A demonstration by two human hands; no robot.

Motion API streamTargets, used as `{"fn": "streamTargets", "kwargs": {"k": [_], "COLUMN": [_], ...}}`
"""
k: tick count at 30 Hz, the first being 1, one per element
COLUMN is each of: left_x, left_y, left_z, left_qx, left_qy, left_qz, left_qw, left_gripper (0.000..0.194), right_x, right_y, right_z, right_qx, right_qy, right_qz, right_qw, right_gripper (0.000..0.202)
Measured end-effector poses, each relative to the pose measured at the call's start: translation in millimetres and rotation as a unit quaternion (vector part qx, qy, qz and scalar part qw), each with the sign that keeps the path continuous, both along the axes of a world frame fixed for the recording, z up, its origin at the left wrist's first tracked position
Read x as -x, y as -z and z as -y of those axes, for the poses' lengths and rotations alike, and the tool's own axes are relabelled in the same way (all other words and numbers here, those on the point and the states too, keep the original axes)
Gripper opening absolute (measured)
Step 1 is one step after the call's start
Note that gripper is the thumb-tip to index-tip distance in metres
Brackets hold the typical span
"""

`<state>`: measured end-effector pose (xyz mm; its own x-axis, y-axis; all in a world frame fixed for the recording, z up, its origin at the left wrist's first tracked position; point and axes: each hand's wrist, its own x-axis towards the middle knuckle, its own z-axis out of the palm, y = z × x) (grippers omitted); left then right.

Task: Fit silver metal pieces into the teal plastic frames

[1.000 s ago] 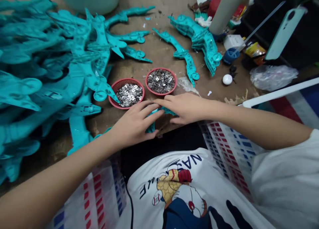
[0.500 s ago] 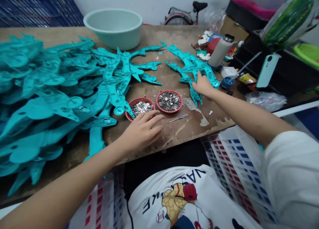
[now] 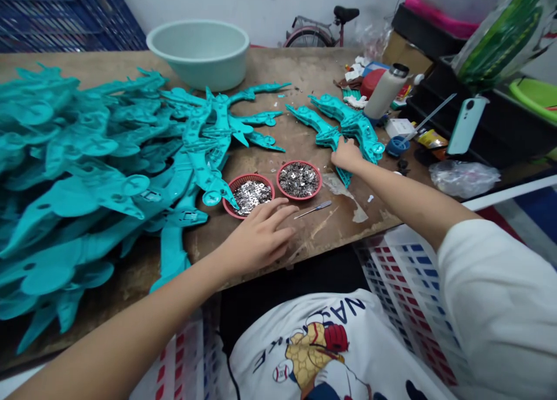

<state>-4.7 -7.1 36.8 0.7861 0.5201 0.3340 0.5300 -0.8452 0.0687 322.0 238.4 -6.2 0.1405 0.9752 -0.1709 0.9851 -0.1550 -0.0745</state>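
My right hand (image 3: 348,154) has its fingers curled on the near end of a turquoise plastic part (image 3: 314,121), which lies on the table at right of centre; its fingertips are partly hidden. Just behind it lies a second turquoise part (image 3: 354,123), long and curved. Over the table's front area my left hand (image 3: 260,237) hovers or rests with fingers spread, holding nothing. Beyond its fingers stands a red basket (image 3: 225,205) of small shiny metal pieces. Another red basket (image 3: 321,186) of darker metal pieces is to its right. A small screwdriver (image 3: 314,209) lies in front.
A large heap of turquoise parts (image 3: 87,173) covers the left side, with several more (image 3: 217,124) reaching toward the middle. A pale green basin (image 3: 198,69) stands at the back. A bottle (image 3: 387,90), a blue cap (image 3: 398,146) and a hanging phone (image 3: 467,124) are at right.
My right hand has shifted slightly nearer and left. The far turquoise part's upper-left end has moved right, opening a gap between the two parts. My left hand stays nearly in place.
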Motion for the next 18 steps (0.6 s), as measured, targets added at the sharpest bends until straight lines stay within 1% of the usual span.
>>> {"fn": "streamTargets", "kwargs": {"k": [3,6,8,11,13,14,15,16,17,18], "left_x": [-0.6,-1.6,-2.1,-2.5,-2.6,-2.5,-2.4,-2.1,-1.7,-1.3], "left_y": [-1.8,-1.6,-0.8,-0.6,-1.1,-1.3,-1.0,-0.1,1.6,4.2], "left_z": [2.3,3.6,4.0,4.3,3.8,3.1,1.9,0.4,-1.5,-3.6], "left_qx": [0.011,0.018,0.029,0.048,0.054,0.053,0.051,0.046,0.041,0.037], "left_qy": [0.005,0.009,0.011,0.009,0.010,0.012,0.016,0.020,0.022,0.021], "left_qz": [-0.003,-0.011,-0.025,-0.052,-0.059,-0.061,-0.062,-0.063,-0.064,-0.064], "left_qw": [1.000,1.000,0.999,0.997,0.997,0.997,0.997,0.997,0.997,0.997], "left_gripper": [0.016,0.016,0.017,0.018,0.020,0.020,0.019,0.018,0.016,0.015], "right_x": [0.2,1.5,3.9,13.4,29.8,43.1,60.5,82.0,107.1,135.1], "right_y": [2.9,4.1,2.4,-8.0,-22.4,-31.7,-41.7,-51.6,-60.5,-67.6], "right_z": [-3.4,-5.8,-5.5,-5.3,-6.4,-6.8,-6.4,-4.9,-1.8,3.0], "right_qx": [-0.002,0.036,0.061,0.070,0.048,0.026,0.000,-0.027,-0.045,-0.054], "right_qy": [0.003,0.004,0.015,0.031,0.022,0.004,-0.028,-0.077,-0.140,-0.214], "right_qz": [0.004,0.005,0.009,0.045,0.088,0.104,0.107,0.095,0.064,0.019], "right_qw": [1.000,0.999,0.998,0.996,0.995,0.994,0.994,0.992,0.987,0.975], "right_gripper": [0.083,0.103,0.111,0.112,0.113,0.111,0.104,0.094,0.082,0.069]}}
